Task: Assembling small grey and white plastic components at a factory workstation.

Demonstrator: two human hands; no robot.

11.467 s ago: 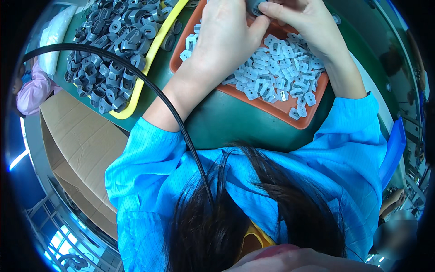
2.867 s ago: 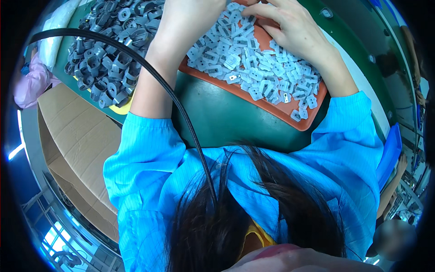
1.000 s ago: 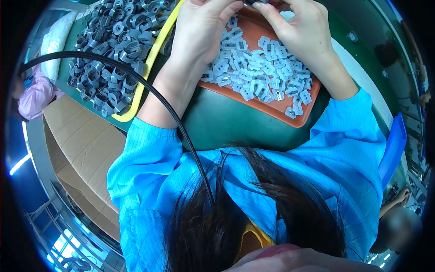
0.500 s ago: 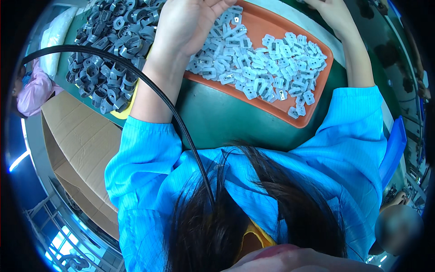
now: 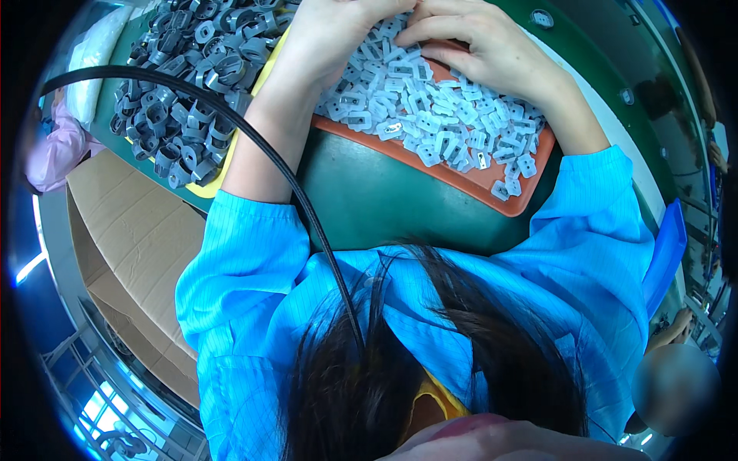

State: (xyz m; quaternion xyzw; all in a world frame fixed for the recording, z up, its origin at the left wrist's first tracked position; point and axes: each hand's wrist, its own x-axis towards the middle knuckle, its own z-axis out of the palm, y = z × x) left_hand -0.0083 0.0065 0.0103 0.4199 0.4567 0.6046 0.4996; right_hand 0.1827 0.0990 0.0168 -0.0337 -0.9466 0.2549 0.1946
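My left hand (image 5: 338,34) is at the top edge, above the left part of an orange tray (image 5: 492,188) of small translucent white plastic pieces (image 5: 453,123). Its fingers bend inward, and their tips come together with those of my right hand (image 5: 480,50), partly cut off by the frame. The right hand reaches in over the tray from the right with curled fingers. Whatever small thing the two hands pinch between them is hidden. Some of the white pieces show a metal insert. Left of my left forearm lies a heap of dark grey plastic parts (image 5: 184,115).
The grey parts lie in a yellow tray (image 5: 207,190) on the green table (image 5: 384,192). A black cable (image 5: 269,154) arcs across my left forearm. An open cardboard box (image 5: 134,246) stands at the left, and a blue bin (image 5: 667,253) at the right. Other people are at both sides.
My right hand has come in from the upper right, beyond the tray, to meet my left hand over it. The left hand has shifted slightly.
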